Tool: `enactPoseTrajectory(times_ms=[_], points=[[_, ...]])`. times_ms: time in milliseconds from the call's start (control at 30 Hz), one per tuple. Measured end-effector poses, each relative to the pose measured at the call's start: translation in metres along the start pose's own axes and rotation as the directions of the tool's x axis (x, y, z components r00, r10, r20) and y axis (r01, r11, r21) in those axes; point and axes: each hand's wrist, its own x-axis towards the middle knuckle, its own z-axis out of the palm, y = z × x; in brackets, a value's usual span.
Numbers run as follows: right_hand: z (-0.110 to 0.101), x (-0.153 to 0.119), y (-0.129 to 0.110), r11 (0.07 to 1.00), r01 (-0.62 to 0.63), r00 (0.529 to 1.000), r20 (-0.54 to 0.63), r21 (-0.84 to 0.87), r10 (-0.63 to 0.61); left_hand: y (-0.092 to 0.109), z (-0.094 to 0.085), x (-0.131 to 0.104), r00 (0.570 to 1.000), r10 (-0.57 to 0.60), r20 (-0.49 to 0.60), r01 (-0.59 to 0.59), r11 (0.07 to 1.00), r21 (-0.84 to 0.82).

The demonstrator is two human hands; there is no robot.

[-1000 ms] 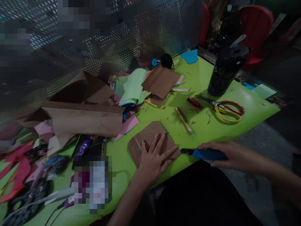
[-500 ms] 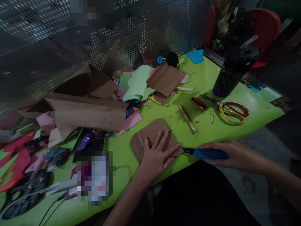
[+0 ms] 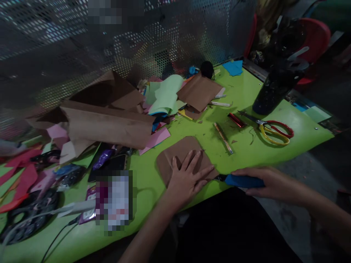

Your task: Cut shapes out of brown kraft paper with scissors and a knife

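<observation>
My left hand lies flat with spread fingers on a folded piece of brown paper, which has rounded corners on its far side. In my right hand is a utility knife with a blue handle. Its dark front end points left, by the paper's near right corner, close to my left thumb. The blade tip is hard to make out there. A patterned pencil-like stick lies beyond the paper.
Scissors with red and yellow handles lie right of a shiny red strip. A black cup stands behind. A large brown paper bag, coloured paper scraps and a phone crowd the left. A perforated metal panel backs the table.
The view has shifted slightly, moving the table's things rightward. Against the table, the knife has moved a little left along the paper's near edge. My left hand keeps pressing on the paper.
</observation>
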Motion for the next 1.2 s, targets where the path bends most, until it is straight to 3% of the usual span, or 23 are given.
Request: enactPoseTrajectory(times_ms=[333,633,867,967,1200], points=[[0.017,0.008,-0.019,1.000,0.028,0.999,0.040,-0.008,-0.028,0.000,0.002,0.001,1.000,-0.010,0.003,0.010,1.000,-0.022],[0.038,0.008,-0.028,0.999,0.001,1.000,0.006,-0.048,-0.001,0.002,-0.003,0.004,0.997,-0.045,0.062,0.052,0.991,-0.119],[0.043,0.008,-0.026,0.997,0.024,1.000,-0.015,-0.079,-0.025,-0.027,-0.017,-0.003,0.990,0.046,0.133,-0.005,0.954,-0.299],[0.044,0.008,-0.024,0.994,0.035,0.999,-0.026,-0.107,-0.038,-0.033,-0.013,-0.006,0.995,0.061,0.083,-0.039,0.968,-0.247],[0.051,0.008,-0.024,0.995,0.009,1.000,-0.016,-0.097,-0.011,-0.026,-0.003,-0.008,0.998,0.066,0.014,-0.064,0.988,-0.142]])
